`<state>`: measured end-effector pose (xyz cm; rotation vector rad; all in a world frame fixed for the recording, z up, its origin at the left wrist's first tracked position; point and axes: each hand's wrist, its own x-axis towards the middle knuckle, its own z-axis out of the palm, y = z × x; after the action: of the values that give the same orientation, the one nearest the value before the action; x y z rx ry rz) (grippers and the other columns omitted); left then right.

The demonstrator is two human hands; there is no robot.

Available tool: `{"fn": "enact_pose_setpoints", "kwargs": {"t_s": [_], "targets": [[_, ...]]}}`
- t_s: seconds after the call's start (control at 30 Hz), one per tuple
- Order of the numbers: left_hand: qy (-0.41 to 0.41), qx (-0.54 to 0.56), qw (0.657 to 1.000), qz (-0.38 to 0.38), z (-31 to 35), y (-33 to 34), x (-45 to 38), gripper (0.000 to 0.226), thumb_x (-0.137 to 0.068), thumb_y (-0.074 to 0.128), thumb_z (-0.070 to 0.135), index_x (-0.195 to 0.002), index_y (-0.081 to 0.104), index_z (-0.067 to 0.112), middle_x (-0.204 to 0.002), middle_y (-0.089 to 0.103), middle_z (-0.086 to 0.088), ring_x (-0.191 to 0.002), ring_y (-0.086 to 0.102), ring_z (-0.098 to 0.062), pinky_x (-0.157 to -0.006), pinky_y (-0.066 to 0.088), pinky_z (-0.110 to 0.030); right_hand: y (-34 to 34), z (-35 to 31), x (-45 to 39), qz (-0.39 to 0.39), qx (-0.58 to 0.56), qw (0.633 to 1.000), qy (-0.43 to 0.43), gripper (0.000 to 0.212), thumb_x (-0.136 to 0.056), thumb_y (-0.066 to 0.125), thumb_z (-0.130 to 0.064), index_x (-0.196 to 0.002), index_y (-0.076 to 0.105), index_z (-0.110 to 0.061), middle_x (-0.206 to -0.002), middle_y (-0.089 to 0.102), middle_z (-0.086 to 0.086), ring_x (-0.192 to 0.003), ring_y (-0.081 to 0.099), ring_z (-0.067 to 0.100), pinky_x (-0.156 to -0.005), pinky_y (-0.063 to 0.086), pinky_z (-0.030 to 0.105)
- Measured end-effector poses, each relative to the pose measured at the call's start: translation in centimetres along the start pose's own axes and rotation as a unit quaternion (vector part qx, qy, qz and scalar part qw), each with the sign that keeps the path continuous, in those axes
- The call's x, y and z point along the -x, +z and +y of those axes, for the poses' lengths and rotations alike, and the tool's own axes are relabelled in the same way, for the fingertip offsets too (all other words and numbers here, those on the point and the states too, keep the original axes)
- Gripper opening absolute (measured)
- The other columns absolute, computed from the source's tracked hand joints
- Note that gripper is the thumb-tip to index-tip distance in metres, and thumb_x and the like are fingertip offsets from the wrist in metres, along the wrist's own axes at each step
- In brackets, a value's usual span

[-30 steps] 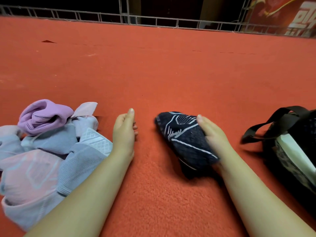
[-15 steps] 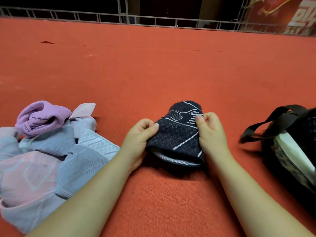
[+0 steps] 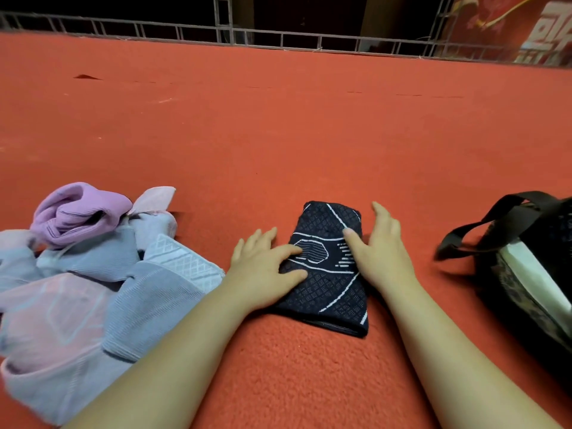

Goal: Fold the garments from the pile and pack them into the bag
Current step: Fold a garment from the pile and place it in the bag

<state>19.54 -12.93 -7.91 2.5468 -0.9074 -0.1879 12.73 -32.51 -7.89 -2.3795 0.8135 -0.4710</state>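
Note:
A dark navy garment (image 3: 331,283) with white line patterns lies folded flat on the red carpet in front of me. My left hand (image 3: 266,267) rests on its left edge with fingers spread and straight. My right hand (image 3: 379,252) lies flat along its right edge, thumb on the fabric. A pile of lilac, grey-blue and pale pink garments (image 3: 86,274) sits to the left. A black bag (image 3: 532,274) with a dark strap handle stands at the right, something white showing inside it.
Red carpet (image 3: 278,134) stretches far ahead. A metal railing (image 3: 278,38) runs along its far edge, with a red banner (image 3: 526,29) at the top right.
Both hands pinched the dark garment half a second ago and folded it over. Now it lies flat and longer, with both hands spread open on its sides.

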Motion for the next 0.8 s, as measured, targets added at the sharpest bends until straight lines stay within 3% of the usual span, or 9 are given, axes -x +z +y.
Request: {"fn": "enact_pose_setpoints", "kwargs": {"t_s": [0.07,0.13,0.27,0.33,0.37,0.43,0.53,0.67,0.8], "targets": [[-0.024,-0.029,0.999,-0.029,0.1,0.2,-0.3,0.059,-0.088,0.038,0.065,-0.142,0.029,0.045,-0.159,0.011,0.002,-0.147,0.000,-0.019,-0.117,-0.005,-0.044,0.7,-0.1,-0.2,-0.059,0.151,0.987,-0.016,0.066,-0.092,0.032,-0.062,-0.149,0.016,-0.034,-0.159,0.013,0.009,-0.146,0.011,0.029,-0.116,0.012,0.049],[-0.022,-0.054,0.997,-0.042,0.2,0.4,-0.5,0.066,-0.086,0.031,0.071,-0.146,0.020,0.045,-0.160,0.008,0.002,-0.147,-0.002,-0.018,-0.117,-0.006,-0.046,1.3,-0.1,-0.8,-0.107,0.214,0.971,0.010,0.068,-0.089,0.018,-0.070,-0.149,0.016,-0.039,-0.161,0.006,0.005,-0.147,-0.003,0.027,-0.115,-0.001,0.053],[-0.022,-0.040,0.998,-0.041,0.4,0.6,-0.2,0.072,-0.082,0.034,0.074,-0.146,0.022,0.042,-0.159,0.011,0.005,-0.147,0.000,-0.015,-0.117,-0.005,-0.048,1.2,-0.4,-3.8,-0.094,0.095,0.990,0.042,0.065,-0.092,0.020,-0.064,-0.149,0.020,-0.033,-0.160,0.014,0.005,-0.147,0.004,0.026,-0.117,0.002,0.050],[-0.026,-0.008,0.999,-0.015,0.4,0.4,-0.4,0.071,-0.082,0.037,0.073,-0.144,0.029,0.039,-0.157,0.020,0.006,-0.146,0.006,-0.014,-0.117,-0.001,-0.047,0.9,-0.6,-5.3,-0.100,0.087,0.991,-0.006,0.050,-0.092,0.035,-0.058,-0.132,0.048,-0.030,-0.150,0.035,0.007,-0.144,0.018,0.029,-0.117,0.014,0.046],[-0.028,0.002,1.000,-0.005,0.5,0.4,-0.4,0.070,-0.082,0.038,0.072,-0.142,0.033,0.037,-0.156,0.023,0.008,-0.146,0.009,-0.013,-0.117,0.000,-0.047,0.7,-0.9,-5.7,-0.103,0.089,0.990,-0.038,0.034,-0.090,0.045,-0.054,-0.107,0.059,-0.028,-0.134,0.051,0.008,-0.135,0.034,0.031,-0.110,0.026,0.043],[-0.026,0.011,1.000,0.000,0.5,0.4,-0.6,0.070,-0.082,0.039,0.072,-0.141,0.036,0.036,-0.154,0.028,0.010,-0.145,0.012,-0.012,-0.117,0.001,-0.048,0.4,-2.3,-5.7,-0.109,0.025,0.989,-0.097,0.025,-0.087,0.060,-0.039,-0.070,0.050,-0.023,-0.086,0.058,0.004,-0.096,0.056,0.027,-0.081,0.041,0.037],[-0.020,0.104,0.994,-0.008,0.6,0.1,-0.8,0.076,-0.071,0.044,0.077,-0.136,0.041,0.038,-0.143,0.044,0.014,-0.140,0.028,-0.009,-0.118,0.005,-0.046,-0.2,-4.8,-4.5,-0.135,-0.152,0.965,-0.165,0.027,-0.089,0.063,-0.020,-0.069,0.045,-0.020,-0.065,0.046,-0.007,-0.057,0.043,0.004,-0.056,0.035,0.023],[-0.009,0.402,0.915,0.029,1.2,-0.6,-0.3,0.060,-0.055,0.061,0.067,-0.111,0.046,0.050,-0.118,0.057,0.024,-0.116,0.051,0.005,-0.110,0.036,-0.036,-2.4,-8.5,-2.6,-0.147,-0.180,0.935,-0.266,0.024,-0.092,0.058,-0.017,-0.072,0.045,-0.023,-0.064,0.044,-0.012,-0.053,0.039,-0.002,-0.053,0.033,0.015],[0.016,0.529,0.846,0.068,3.2,-2.1,0.9,0.072,-0.057,0.073,0.047,-0.123,0.051,0.028,-0.112,0.068,0.001,-0.107,0.063,-0.013,-0.098,0.048,-0.039,-6.6,-11.3,-0.4,-0.128,-0.168,0.924,-0.318,0.024,-0.094,0.053,-0.016,-0.074,0.041,-0.023,-0.065,0.041,-0.012,-0.053,0.038,-0.003,-0.053,0.031,0.015]]}}
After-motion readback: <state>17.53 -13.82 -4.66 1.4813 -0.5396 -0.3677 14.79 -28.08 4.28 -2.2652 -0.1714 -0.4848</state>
